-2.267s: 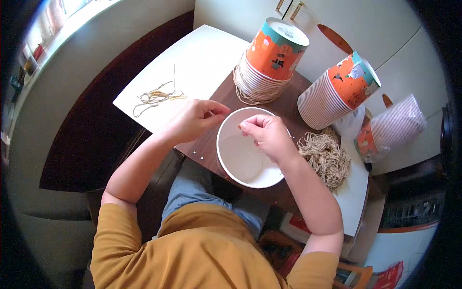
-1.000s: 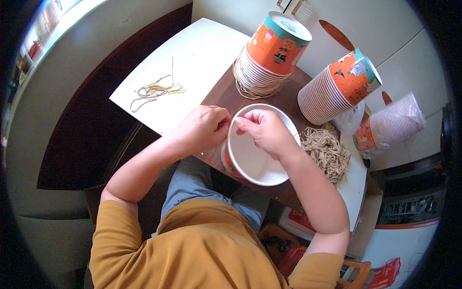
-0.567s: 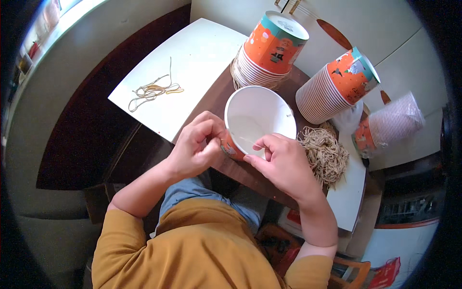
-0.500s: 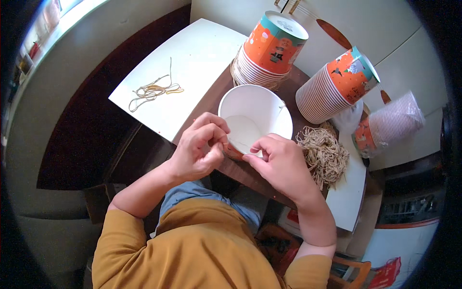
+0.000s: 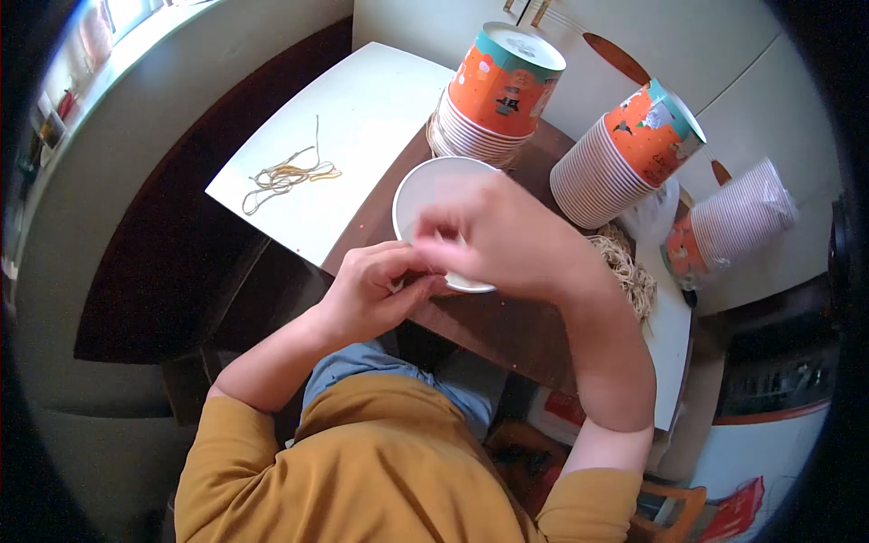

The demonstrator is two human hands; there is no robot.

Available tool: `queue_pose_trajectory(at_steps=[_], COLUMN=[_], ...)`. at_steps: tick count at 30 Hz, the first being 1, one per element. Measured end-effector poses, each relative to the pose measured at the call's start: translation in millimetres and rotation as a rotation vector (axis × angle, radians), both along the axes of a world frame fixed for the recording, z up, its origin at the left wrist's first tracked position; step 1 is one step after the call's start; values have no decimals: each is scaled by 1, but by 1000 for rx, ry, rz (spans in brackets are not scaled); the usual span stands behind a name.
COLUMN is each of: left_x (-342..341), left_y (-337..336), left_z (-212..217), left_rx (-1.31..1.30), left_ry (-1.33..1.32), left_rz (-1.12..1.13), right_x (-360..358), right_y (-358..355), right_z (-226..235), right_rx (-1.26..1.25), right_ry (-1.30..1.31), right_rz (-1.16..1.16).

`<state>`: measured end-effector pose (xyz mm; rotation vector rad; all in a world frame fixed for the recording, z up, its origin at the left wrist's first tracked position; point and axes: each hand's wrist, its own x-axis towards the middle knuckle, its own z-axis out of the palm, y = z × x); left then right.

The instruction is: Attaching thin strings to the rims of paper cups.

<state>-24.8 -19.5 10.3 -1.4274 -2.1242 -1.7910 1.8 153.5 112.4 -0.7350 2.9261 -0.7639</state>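
A paper bucket [image 5: 409, 195], white inside, stands mouth up on the brown strip of the table in front of me. At its near rim my left hand [image 5: 376, 288] is closed in a pinch; what lies between the fingertips is too small to make out. My right hand [image 5: 507, 237] is over the bucket, its fingers bent beside the left fingertips and smeared by motion. That hand and forearm hide much of the bucket and part of a heap of beige cords [image 5: 631, 276].
Behind stand upside-down stacks of orange and teal paper buckets, one at centre [image 5: 502, 90] and one to the right [image 5: 625, 158]. A plastic-wrapped stack [image 5: 738, 217] leans at far right. Loose cords [image 5: 288, 176] lie on the white table part [image 5: 353, 100] at left.
My right hand has moved left and up across the bucket, toward my left hand, and now covers more of the bucket and cord heap. My left hand stays near the rim, pinched.
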Motion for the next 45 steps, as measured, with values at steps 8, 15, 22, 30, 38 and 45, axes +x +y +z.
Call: queue_pose_trajectory(at_steps=[8, 15, 22, 30, 38, 45], left_x=[-12, -12, -16, -17, -16, 0], left_y=[-20, -9, -10, -9, -10, -12], left_z=[-33, -28, -29, -28, -27, -19], left_rx=[244, 200, 210, 194, 255, 84], left_ry=[-724, -734, -746, -759, -789, -668], left_rz=[-343, -447, -469, -485, -457, -168], right_x=[41, 48, 43, 47, 48, 69], right_y=[-1, 0, -5, -2, -6, -32], right_z=[-30, -69, -59, -65, -67, -84], right_rx=[-127, -486, -645, -154, -8, 113], right_ry=[536, -3, -252, 451, 585, 711], right_rz=[-355, -468, -503, -305, -245, -494])
